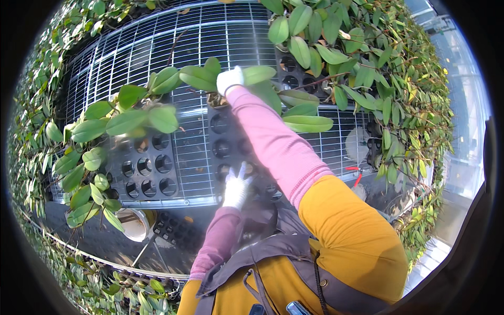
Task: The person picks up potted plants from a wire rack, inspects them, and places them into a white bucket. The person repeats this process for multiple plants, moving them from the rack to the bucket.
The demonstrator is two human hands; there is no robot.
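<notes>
My right hand (230, 80), in a white glove, is closed at the base of a broad-leaved orchid plant (199, 78); its fingers are partly hidden, so its grip cannot be made out. Leaves spread on both sides of it, above the far end of a black plastic cell tray (221, 132). Nearer my body, my left hand (237, 188), gloved too, is over the same tray with fingers spread and nothing seen in it. My right sleeve hides part of the tray. To the left, another black cell tray (170, 173) has orchid plants at its far and left edges.
The trays rest on a wire-mesh bench (193, 151) with a metal front rail (185, 202). Dense orchid foliage (364, 51) crowds the right and left. Below the bench are a white bucket (134, 224) and another cell tray (173, 232). A red-handled tool (357, 175) lies at right.
</notes>
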